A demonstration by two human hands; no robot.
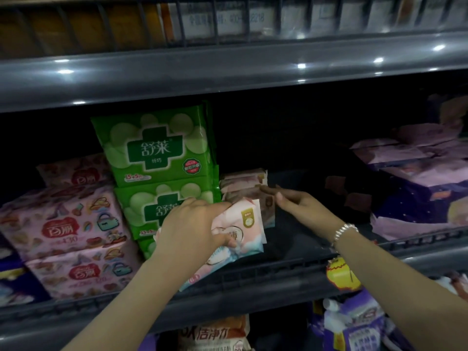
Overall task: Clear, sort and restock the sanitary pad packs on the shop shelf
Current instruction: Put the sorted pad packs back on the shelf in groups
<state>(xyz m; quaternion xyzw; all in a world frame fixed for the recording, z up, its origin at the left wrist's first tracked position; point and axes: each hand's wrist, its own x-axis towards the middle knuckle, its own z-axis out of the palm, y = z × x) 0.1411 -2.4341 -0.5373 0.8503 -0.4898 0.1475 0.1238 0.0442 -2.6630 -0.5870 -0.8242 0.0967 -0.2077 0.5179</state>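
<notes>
Head view: left hand (195, 226) grasps pale pink pack (243, 224) at near centre of shelf (253, 274), just right of green packs (157, 148). Right hand (291, 201), fingers straight, holding nothing, touches small pink stack (244, 183) farther back. Bracelet (344, 230) on right wrist. Purple packs (417, 188) far right.

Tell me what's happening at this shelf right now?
A person is working the middle shelf. Their left hand grips a pale pink pad pack next to the stacked green packs. Their right hand, fingers straight, reaches to the small pink packs stacked behind it. To the right lies a bare stretch of shelf.
</notes>
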